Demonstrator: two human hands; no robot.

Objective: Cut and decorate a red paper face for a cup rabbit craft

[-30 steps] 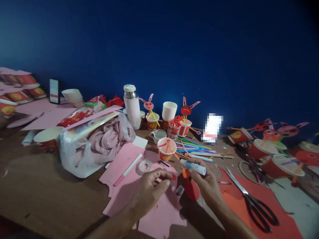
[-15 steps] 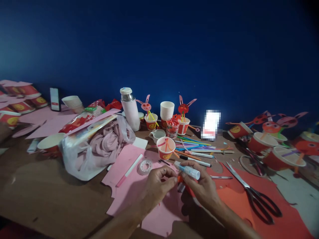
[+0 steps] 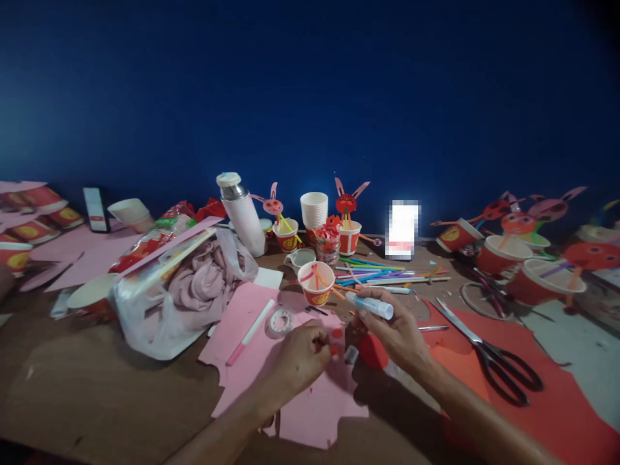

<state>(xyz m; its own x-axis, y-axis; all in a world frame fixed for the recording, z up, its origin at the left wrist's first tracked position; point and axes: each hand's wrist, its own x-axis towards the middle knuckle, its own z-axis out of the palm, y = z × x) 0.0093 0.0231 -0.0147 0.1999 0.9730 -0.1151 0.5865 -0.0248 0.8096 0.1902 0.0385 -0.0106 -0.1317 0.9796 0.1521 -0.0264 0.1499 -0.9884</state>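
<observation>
In my right hand (image 3: pixel 394 332) is a glue stick (image 3: pixel 371 305) with a clear tube and a blue label, held between thumb and fingers. My left hand (image 3: pixel 303 355) is closed in a pinch over pink paper (image 3: pixel 310 423); what its fingertips hold, if anything, is hidden. Small orange-red paper pieces (image 3: pixel 336 334) show just right of those fingertips. Between the hands lies a small pale cap (image 3: pixel 351 354), and a red paper round (image 3: pixel 372 352) sits below my right fingers. A roll of clear tape (image 3: pixel 279 322) rests behind my left hand.
Black-handled scissors (image 3: pixel 504 368) lie on red paper (image 3: pixel 557 381) at right. Pipe cleaners (image 3: pixel 372 276) and a paper cup (image 3: pixel 317 294) stand ahead. A plastic bag (image 3: pixel 150 329), a flask (image 3: pixel 245 223) and a marker (image 3: pixel 250 331) are left. Paper-cup figures (image 3: pixel 506 252) line the right.
My hands have moved apart: the left went slightly left and down, the right lifted with the glue stick. The cap, red round and small orange-red pieces now show more clearly. The whole view shifted slightly.
</observation>
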